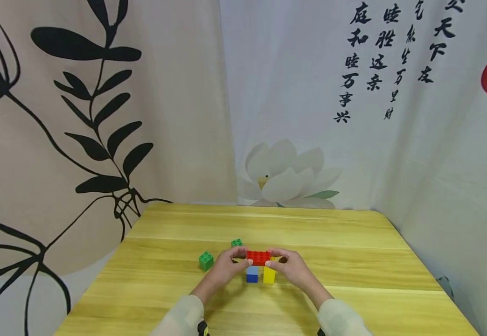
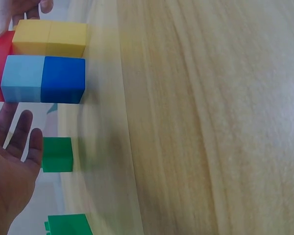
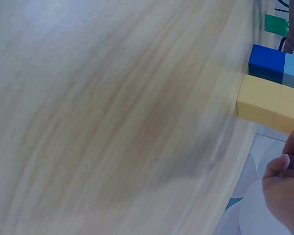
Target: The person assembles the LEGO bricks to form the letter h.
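Observation:
Between both hands, a red building brick [image 1: 258, 258] with studs lies level across two short stacks. One stack has a light blue brick [image 2: 23, 78] joined to a dark blue brick [image 2: 63, 80]; beside it, with a small gap, stands a stack of yellow bricks [image 1: 269, 275]. My left hand [image 1: 228, 266] pinches the red brick's left end with thumb and fingers. At the other end my right hand [image 1: 290, 267] pinches it likewise. In the right wrist view the red brick is out of sight.
Two loose green bricks stand on the wooden table [image 1: 163, 280]: one green brick [image 1: 205, 261] left of my left hand, another green brick [image 1: 237, 242] behind it. A printed curtain [image 1: 184, 116] hangs along the table's far edge.

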`<state>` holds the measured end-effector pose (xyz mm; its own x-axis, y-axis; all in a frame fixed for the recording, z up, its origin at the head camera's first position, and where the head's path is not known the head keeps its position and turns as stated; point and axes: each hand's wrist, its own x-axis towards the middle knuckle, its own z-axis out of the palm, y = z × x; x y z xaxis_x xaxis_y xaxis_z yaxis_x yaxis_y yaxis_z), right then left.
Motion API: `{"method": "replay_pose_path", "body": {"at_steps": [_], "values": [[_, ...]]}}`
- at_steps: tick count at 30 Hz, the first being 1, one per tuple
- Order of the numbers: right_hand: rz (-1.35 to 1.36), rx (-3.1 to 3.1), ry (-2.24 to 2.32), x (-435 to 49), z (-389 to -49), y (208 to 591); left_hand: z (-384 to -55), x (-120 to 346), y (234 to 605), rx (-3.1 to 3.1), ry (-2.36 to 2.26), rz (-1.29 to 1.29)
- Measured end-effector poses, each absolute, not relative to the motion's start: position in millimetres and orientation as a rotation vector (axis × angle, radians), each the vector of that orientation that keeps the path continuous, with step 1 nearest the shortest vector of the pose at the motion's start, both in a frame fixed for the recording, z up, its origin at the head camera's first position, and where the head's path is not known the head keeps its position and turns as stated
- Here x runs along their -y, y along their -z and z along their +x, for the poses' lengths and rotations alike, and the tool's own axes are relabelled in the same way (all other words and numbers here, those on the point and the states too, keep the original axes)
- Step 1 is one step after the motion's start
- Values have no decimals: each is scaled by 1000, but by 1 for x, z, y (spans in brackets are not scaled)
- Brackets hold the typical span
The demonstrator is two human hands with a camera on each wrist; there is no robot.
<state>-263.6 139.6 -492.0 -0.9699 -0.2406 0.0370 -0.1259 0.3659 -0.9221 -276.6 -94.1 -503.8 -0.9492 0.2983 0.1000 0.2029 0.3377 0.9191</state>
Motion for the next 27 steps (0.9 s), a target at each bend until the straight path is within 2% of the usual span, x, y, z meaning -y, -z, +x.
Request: {"method": "replay_pose_path", "body": {"at_steps": [27], "values": [[-428, -2543, 1655, -141, -264, 488, -276, 99, 499, -2490, -1689, 497]]}}
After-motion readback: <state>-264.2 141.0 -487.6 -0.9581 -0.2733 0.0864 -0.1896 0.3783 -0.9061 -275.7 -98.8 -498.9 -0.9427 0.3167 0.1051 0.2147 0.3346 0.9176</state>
